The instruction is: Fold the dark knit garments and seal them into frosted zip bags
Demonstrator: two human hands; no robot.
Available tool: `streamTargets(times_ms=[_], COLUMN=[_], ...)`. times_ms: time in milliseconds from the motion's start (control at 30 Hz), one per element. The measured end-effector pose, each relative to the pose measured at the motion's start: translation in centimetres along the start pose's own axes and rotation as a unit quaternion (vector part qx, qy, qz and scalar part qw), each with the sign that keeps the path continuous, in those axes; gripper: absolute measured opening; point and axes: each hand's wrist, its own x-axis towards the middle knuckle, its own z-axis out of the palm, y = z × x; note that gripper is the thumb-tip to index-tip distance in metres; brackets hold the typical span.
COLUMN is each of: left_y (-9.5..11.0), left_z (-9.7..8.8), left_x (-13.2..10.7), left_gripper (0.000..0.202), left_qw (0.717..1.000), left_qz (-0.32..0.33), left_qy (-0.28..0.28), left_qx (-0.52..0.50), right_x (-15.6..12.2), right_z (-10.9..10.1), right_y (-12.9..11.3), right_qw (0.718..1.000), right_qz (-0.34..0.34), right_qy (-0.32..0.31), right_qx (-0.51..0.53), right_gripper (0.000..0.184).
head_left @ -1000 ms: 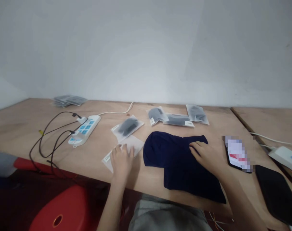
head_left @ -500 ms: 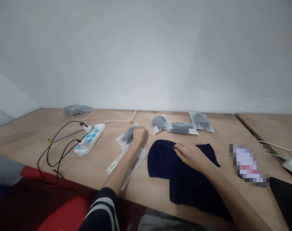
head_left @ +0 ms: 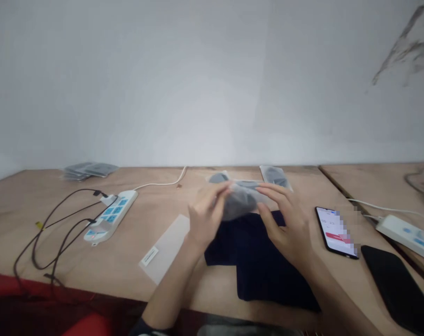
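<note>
A frosted plastic bag with dark folded contents is held up above the table between my two hands, somewhat blurred. My left hand pinches its left side. On the other side, the thumb and fingers of my right hand close on the right edge. Below them lies dark navy fabric, partly covered by my hands and the bag. An unfilled frosted bag with a white label rests flat beside my left forearm. Behind my hands are more filled bags, some partly hidden.
A white power strip with tangled black cables sits at left. Stacked filled bags lie at the back left. To the right are a lit phone, a black flat object and a second power strip.
My left hand has lifted the filled bag from the table and brought it right, over the navy fabric. My right hand has left the fabric and taken the bag's other side. The view shifted right.
</note>
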Motion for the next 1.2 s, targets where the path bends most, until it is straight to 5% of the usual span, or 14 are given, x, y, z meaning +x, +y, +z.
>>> streamTargets(times_ms=[133, 333, 533, 700, 867, 1000, 1200], left_y=[5.0, 7.4, 6.3, 3.4, 2.1, 2.9, 3.8], left_z=[0.8, 0.4, -1.0, -2.1, -0.9, 1.4, 2.6], left_x=[-1.4, -3.0, -5.9, -8.3, -9.9, -10.9, -12.2], left_gripper=[0.018, 0.010, 0.011, 0.010, 0.018, 0.024, 0.019], left_qw=[0.988, 0.978, 0.976, 0.971, 0.913, 0.868, 0.866], left_qz=[0.017, -0.056, -0.148, -0.203, -0.375, -0.440, -0.427], left_qy=[-0.084, -0.153, -0.150, -0.116, -0.074, -0.029, -0.043], left_qx=[-0.126, -0.127, -0.060, -0.040, -0.146, -0.228, -0.257], right_x=[-1.0, -3.8, -4.3, -6.1, -8.1, -9.8, -10.2], right_z=[-3.0, -4.8, -5.3, -4.8, -3.5, -3.4, -5.0], right_y=[-1.4, -1.9, -0.9, 1.7, 3.1, 3.5, 2.4], right_qw=[0.999, 0.994, 0.978, 0.957, 0.928, 0.933, 0.955], right_qz=[0.022, 0.098, 0.185, 0.269, 0.353, 0.350, 0.284], right_qy=[-0.021, -0.045, 0.076, 0.105, 0.114, 0.029, -0.086], right_qx=[-0.025, -0.014, -0.051, -0.011, 0.045, 0.078, -0.008], right_gripper=[0.013, 0.013, 0.014, 0.020, 0.024, 0.023, 0.019])
